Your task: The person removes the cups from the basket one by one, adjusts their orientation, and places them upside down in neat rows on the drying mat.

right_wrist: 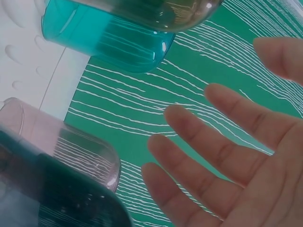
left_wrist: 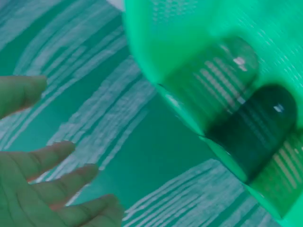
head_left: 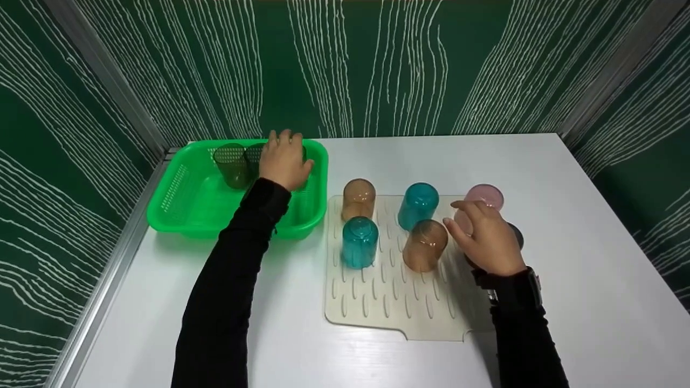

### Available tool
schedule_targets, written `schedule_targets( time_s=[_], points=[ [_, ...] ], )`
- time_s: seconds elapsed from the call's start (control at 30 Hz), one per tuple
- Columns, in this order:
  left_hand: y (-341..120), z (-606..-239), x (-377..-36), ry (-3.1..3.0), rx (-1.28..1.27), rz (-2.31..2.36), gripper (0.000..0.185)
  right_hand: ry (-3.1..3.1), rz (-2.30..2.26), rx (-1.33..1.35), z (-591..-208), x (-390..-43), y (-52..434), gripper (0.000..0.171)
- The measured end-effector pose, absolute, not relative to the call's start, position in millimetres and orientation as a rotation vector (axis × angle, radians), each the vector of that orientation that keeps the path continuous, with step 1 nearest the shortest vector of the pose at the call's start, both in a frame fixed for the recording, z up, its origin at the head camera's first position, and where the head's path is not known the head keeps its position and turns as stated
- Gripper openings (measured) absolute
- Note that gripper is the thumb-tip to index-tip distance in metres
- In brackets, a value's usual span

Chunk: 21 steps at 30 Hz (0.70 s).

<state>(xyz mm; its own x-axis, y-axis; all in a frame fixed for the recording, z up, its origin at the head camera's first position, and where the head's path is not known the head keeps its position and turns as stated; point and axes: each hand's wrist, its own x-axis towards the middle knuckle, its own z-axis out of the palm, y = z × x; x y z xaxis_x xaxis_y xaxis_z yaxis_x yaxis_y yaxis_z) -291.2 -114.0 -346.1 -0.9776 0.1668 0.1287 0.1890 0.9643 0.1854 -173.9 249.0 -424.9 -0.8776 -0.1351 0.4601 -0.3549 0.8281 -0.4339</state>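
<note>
My left hand [head_left: 284,161] hovers over the green plastic basket [head_left: 237,229], fingers spread, nothing in its grasp. Inside the basket, against its far wall, stand a brownish see-through tumbler [head_left: 230,166], a darker tumbler [left_wrist: 260,127] and a third tumbler [left_wrist: 284,170], partly out of frame. My right hand [head_left: 490,237] is held above the right side of a pale ridged mat [head_left: 372,307], fingers apart and holding nothing. Near it, upside down, are a pink tumbler [head_left: 488,194], a dark tumbler [head_left: 516,235] mostly hidden by the hand, and a brown tumbler [head_left: 426,248].
Also upside down on the mat are an amber tumbler [head_left: 359,196], a teal tumbler [head_left: 360,243] and a blue tumbler [head_left: 419,205]. The white table [head_left: 291,334] ends at green walls [head_left: 372,70] with white streaks.
</note>
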Motion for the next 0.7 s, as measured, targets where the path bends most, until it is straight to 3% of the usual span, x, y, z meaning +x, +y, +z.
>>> schedule_targets(
  time_s=[0.43, 0.7],
  points=[
    [-124, -363, -316, -3.269, -0.311, -0.256, 0.071, -2.576, 0.714, 0.389, -424, -175, 252, 0.033],
    [-128, -366, -318, -3.31, -0.3, -0.286, 0.02, -2.576, 0.695, 0.367, -424, -174, 254, 0.032]
  ],
)
